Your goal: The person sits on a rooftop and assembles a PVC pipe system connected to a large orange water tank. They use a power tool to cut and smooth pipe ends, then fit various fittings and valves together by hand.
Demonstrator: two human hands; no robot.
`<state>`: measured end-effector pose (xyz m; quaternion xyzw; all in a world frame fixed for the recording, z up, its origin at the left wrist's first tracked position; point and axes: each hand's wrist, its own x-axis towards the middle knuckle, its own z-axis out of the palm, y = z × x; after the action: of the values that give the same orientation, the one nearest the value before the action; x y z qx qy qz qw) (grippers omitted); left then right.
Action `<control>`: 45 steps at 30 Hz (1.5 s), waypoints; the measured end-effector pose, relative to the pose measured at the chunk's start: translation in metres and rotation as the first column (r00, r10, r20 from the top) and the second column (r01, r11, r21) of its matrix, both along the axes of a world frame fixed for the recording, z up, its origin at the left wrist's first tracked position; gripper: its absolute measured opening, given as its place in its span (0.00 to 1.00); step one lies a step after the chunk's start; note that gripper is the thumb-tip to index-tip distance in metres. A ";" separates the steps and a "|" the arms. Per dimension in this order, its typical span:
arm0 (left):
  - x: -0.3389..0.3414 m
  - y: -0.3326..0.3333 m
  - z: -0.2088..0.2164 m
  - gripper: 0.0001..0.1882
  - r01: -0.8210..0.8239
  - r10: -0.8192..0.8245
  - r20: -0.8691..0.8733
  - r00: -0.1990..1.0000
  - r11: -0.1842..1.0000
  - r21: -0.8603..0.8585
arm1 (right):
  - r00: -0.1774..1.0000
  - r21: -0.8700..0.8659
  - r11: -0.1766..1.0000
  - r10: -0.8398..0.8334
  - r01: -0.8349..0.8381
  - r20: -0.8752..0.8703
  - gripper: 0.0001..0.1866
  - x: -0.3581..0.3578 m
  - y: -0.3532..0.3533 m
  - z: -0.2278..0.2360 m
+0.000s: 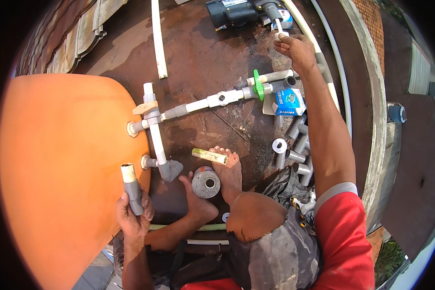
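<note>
My left hand [132, 217] is closed around a grey PVC pipe coupling [134, 195], held upright beside the orange tank. A short cream pipe stub [128, 173] sticks out of its top. My right arm reaches far forward, and the right hand [297, 52] pinches a small white cap-like piece [281, 35]. A thin pale rod [278, 26] runs from that piece up to the grey fitting [271, 12] on the dark pump [233, 13]. Whether the rod touches the inside of the fitting cannot be made out.
An orange tank [67, 159] fills the left. Joined pipes [195, 106] with a green-handled valve [258, 85] cross the middle. A can [206, 182] and cut pipe [209, 155] lie by my feet. Several grey fittings [295, 156] and a blue-white box [289, 102] lie right.
</note>
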<state>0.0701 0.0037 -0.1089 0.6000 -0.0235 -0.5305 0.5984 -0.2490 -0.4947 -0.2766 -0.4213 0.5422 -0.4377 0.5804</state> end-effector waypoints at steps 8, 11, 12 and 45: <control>-0.005 -0.005 -0.002 0.28 0.044 -0.044 -0.031 0.999 0.999 0.008 | 0.847 0.135 0.991 -0.075 0.004 0.526 0.16 0.001 -0.004 -0.040; -0.003 -0.002 -0.003 0.28 0.050 -0.049 -0.031 0.998 0.999 0.002 | 0.961 0.055 0.998 -0.055 0.041 0.271 0.16 0.003 0.006 -0.027; -0.003 -0.001 -0.005 0.28 0.049 -0.049 -0.032 0.998 0.999 0.000 | 0.992 0.018 0.999 -0.029 0.027 0.119 0.16 -0.001 0.007 -0.019; -0.011 -0.006 -0.008 0.29 0.134 -0.135 0.011 0.991 0.990 0.046 | 0.886 0.150 0.975 -0.215 0.167 0.410 0.17 0.012 0.007 -0.021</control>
<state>0.0594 -0.0021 -0.1170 0.6142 -0.0562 -0.5657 0.5474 -0.2368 -0.4882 -0.2979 -0.2281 0.4655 -0.5429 0.6607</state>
